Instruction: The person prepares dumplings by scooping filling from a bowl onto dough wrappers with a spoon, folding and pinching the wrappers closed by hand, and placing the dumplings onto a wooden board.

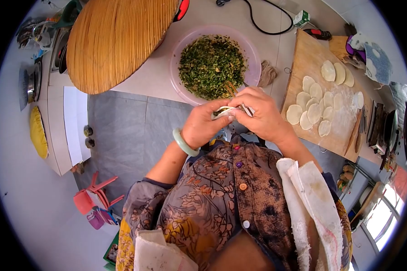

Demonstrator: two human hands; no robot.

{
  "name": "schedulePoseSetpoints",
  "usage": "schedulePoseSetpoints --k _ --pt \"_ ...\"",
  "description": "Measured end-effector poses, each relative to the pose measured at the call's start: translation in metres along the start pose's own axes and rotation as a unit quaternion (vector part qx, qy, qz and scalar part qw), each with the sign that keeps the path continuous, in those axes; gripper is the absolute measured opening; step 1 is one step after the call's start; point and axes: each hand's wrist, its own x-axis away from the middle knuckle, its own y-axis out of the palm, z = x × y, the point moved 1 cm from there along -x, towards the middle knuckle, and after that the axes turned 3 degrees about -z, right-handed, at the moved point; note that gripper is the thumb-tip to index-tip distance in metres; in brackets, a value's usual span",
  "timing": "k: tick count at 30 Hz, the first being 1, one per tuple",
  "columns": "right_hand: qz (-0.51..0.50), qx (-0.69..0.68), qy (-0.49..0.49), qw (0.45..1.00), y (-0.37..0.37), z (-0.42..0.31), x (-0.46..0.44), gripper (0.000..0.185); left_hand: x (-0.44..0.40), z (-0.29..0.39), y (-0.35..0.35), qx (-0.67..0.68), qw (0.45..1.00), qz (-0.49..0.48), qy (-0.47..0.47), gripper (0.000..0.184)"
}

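Note:
A dumpling (220, 112), its pale wrapper folded around green filling, is held between my two hands just below the filling basin. My left hand (200, 125) is closed around its left side, with a pale green bangle at the wrist. My right hand (263, 116) pinches the right edge of the wrapper. A pair of chopsticks (231, 88) pokes out from under my right hand toward the basin; the fingers hide most of their length. Chopped green filling (212, 65) fills much of the pink plastic basin (176, 74) beyond my hands.
On the right, a floured wooden board (303, 54) carries several round dumpling wrappers (314, 113) and a rolling pin (353, 133). A large round tray of woven stalks (117, 40) lies at upper left. A crumpled cloth (267, 73) sits beside the basin, and a black cable (257, 27) behind it.

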Motion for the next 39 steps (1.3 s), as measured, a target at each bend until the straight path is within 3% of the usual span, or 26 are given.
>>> schedulePoseSetpoints --k 4,10,13,17,24,28,34,39 --pt "-0.03 -0.002 0.004 1.0 0.001 0.004 0.001 0.005 0.0 0.008 0.0 -0.088 0.996 0.006 0.031 0.038" --pt "-0.023 0.012 0.007 1.0 0.001 0.001 0.003 0.009 -0.001 0.004 0.001 -0.01 1.0 -0.011 -0.021 0.042" --pt "-0.006 0.036 -0.02 0.999 0.002 0.0 0.001 0.012 -0.001 0.002 0.001 0.015 1.0 0.004 0.021 0.048" --pt "-0.019 0.045 -0.059 0.997 0.003 0.005 0.0 0.009 -0.003 0.006 0.0 -0.001 1.0 -0.008 0.023 0.054" --pt "-0.053 0.035 -0.039 0.997 0.005 0.006 0.003 0.006 -0.001 0.016 0.002 -0.036 0.999 -0.017 0.006 0.057" --pt "-0.028 0.034 -0.034 0.998 0.006 0.004 0.002 0.006 0.0 0.009 0.004 -0.057 0.996 0.02 0.067 0.061" --pt "-0.067 0.095 -0.081 0.99 0.005 -0.002 -0.002 0.007 0.0 0.015 0.002 -0.125 0.992 -0.002 0.018 0.066" --pt "-0.081 0.084 -0.076 0.99 0.008 0.003 0.002 0.006 0.0 0.011 0.003 -0.137 0.99 -0.011 0.041 0.07"
